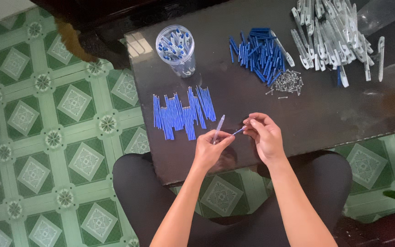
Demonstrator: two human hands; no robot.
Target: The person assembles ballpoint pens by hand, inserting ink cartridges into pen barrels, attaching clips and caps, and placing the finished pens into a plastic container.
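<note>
Observed from above, a person sat at a dark low table (325,114) over a green patterned tiled floor (46,137).

At about 9 o'clock from the hands lay a row of blue ink refills (181,114), side by side and roughly upright in view. At 11 o'clock stood a clear plastic cup (176,48) holding blue-and-white parts; their kind was hard to make out.

Left hand (210,148): thumb and fingers were pinched together on the lower end of a clear pen barrel (218,128), which tilted up toward 12 o'clock. The held end was hidden by the fingers.

Right hand (265,137): fingertips were closed on a thin blue refill (239,131) whose free tip pointed toward the left hand, near the barrel. I could not tell whether tip and barrel touched.

At 1 o'clock lay a heap of short blue pieces (260,52), with a small pile of metal springs (289,82) just beside it. At 2 o'clock lay a heap of clear-white pen parts (330,36), cut off by the top edge.
</note>
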